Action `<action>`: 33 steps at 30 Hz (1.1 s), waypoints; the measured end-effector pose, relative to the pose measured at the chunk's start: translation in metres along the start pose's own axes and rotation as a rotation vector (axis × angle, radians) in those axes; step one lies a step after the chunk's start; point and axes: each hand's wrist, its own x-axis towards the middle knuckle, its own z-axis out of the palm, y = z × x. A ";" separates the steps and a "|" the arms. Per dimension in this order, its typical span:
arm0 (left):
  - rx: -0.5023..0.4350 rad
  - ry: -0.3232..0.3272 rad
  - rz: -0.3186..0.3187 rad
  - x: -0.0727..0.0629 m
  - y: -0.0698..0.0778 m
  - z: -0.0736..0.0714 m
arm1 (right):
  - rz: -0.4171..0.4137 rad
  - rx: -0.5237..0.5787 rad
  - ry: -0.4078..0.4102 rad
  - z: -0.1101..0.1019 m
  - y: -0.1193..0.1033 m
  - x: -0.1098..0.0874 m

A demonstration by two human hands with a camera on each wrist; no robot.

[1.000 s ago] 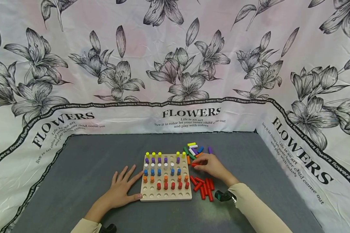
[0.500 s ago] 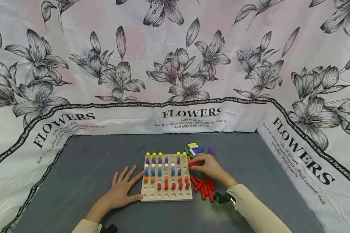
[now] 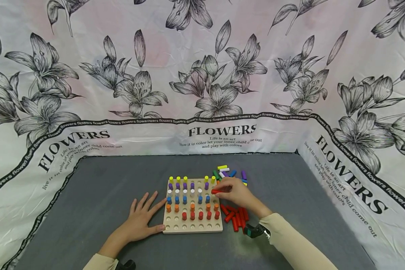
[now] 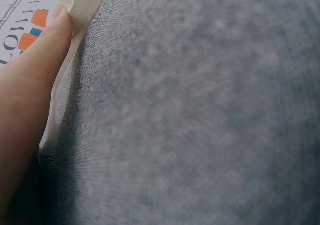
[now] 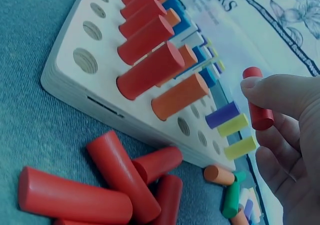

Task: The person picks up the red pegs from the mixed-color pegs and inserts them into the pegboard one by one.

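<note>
A wooden pegboard (image 3: 193,231) lies flat on the table, with upright pegs in rows of yellow, purple, white, blue, orange and red. Several holes are bare, including the whole front row. My right hand (image 3: 239,192) pinches a red peg (image 5: 261,110) between thumb and fingers, above the board's right edge. Beside the board's left edge, my left hand (image 3: 137,221) rests with fingers spread; its thumb (image 4: 52,40) touches the board's front left corner. The left wrist view shows little more than that thumb, the board's edge and cloth.
Loose red pegs (image 3: 236,217) lie in a heap right of the board, below my right forearm. Behind that hand is a mixed pile with a green peg (image 5: 231,200), an orange peg (image 5: 219,175) and others. A printed flower curtain (image 3: 219,137) borders the grey table (image 3: 114,176).
My right hand has moved left with the red peg, from beside the board to over its right edge. The left hand stays in place.
</note>
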 end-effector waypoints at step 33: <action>-0.025 0.003 0.010 -0.001 0.001 -0.001 | -0.011 0.051 -0.051 0.025 -0.033 0.007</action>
